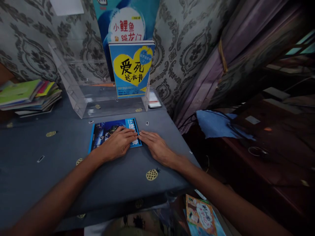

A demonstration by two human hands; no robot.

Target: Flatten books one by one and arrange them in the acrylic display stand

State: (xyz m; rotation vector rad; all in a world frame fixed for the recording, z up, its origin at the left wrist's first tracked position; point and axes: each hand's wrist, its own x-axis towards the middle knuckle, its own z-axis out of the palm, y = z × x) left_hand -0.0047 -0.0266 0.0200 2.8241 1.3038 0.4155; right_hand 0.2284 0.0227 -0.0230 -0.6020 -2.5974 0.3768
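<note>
A thin blue book (pixel 105 130) with a dark cover picture lies flat on the grey pineapple-print tablecloth (pixel 49 157). My left hand (pixel 118 142) rests flat on the book's right half, fingers stretched out. My right hand (pixel 157 148) lies flat on the cloth just right of the book, its fingertips touching the book's right edge and meeting the left hand's fingertips. Behind the book, a clear acrylic stand (pixel 81 95) holds an upright blue book with a yellow heart (pixel 131 68), and a taller blue book (pixel 125 23) leans behind it.
A stack of colourful books (pixel 29 96) sits at the table's far left. Patterned wallpaper backs the table, and a purple curtain (pixel 221 65) hangs to the right. A blue cloth (pixel 216 124) lies on a dark side surface. More books (pixel 201 216) lie below the table's front edge.
</note>
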